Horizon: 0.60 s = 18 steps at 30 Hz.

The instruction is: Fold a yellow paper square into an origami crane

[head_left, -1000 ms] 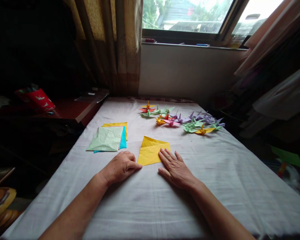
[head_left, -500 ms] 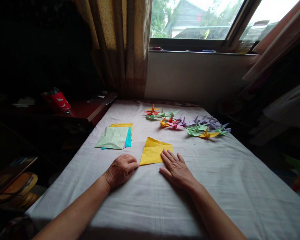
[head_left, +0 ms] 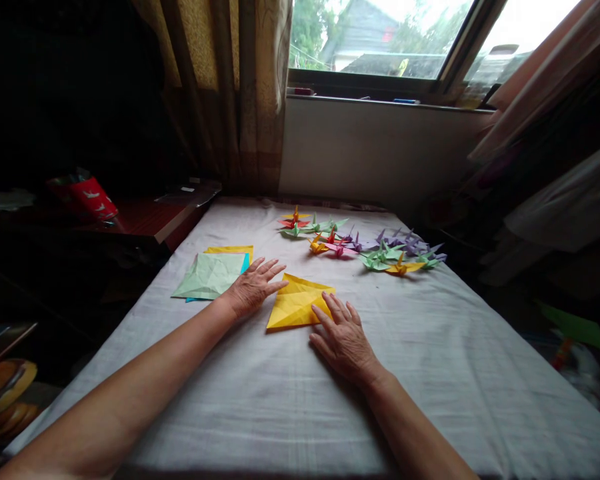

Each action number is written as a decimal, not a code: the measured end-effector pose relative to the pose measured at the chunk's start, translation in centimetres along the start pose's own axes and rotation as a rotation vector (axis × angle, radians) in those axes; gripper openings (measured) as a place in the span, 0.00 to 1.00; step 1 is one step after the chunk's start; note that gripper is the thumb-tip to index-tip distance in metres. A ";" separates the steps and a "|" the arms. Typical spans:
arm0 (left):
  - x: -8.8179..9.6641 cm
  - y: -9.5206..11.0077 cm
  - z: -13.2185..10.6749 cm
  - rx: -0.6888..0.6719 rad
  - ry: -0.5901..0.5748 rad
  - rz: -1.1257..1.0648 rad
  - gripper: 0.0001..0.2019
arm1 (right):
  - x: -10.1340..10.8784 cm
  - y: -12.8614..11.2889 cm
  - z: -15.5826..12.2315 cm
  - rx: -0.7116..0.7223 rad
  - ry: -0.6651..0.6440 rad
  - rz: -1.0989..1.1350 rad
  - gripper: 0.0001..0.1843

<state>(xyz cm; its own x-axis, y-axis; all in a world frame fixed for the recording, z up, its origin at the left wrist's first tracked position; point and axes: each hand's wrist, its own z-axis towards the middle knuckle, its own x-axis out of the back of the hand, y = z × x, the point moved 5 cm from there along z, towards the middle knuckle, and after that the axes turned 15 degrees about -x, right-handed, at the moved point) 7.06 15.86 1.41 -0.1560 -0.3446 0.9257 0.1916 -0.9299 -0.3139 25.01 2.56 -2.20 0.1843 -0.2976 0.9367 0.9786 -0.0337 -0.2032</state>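
One folded yellow sheet [head_left: 295, 310] lies on the cloth-covered bench [head_left: 290, 407] in the head view. At its ten o'clock is the left hand [head_left: 250, 292], grip spread, fingertips near the sheet's edge; whether they touch is unclear. The paper stack [head_left: 205, 277] lies just beyond that hand. At four o'clock, the right hand [head_left: 347, 339] has its grip spread, fingertips over the sheet. Folded paper cranes [head_left: 383, 255] stand between one and two o'clock.
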 end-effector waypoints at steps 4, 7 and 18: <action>-1.0 -0.9 1.7 -0.075 0.000 0.000 0.15 | 1.4 -0.7 -0.1 0.055 0.117 0.090 0.16; -1.5 -1.0 2.5 -0.136 -0.010 -0.005 0.11 | 1.7 -1.7 -0.2 0.117 0.057 0.144 0.15; -0.9 -0.2 1.2 -0.158 -0.045 0.005 0.10 | 1.4 -2.0 0.0 0.084 -0.029 0.113 0.14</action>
<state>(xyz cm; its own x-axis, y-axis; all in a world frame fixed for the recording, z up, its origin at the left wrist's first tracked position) 8.29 16.45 0.91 -0.1108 -0.3461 0.9316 0.0373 -0.9382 -0.3441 23.32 2.18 -0.53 0.2947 -0.2675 0.9174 0.9556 0.0788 -0.2840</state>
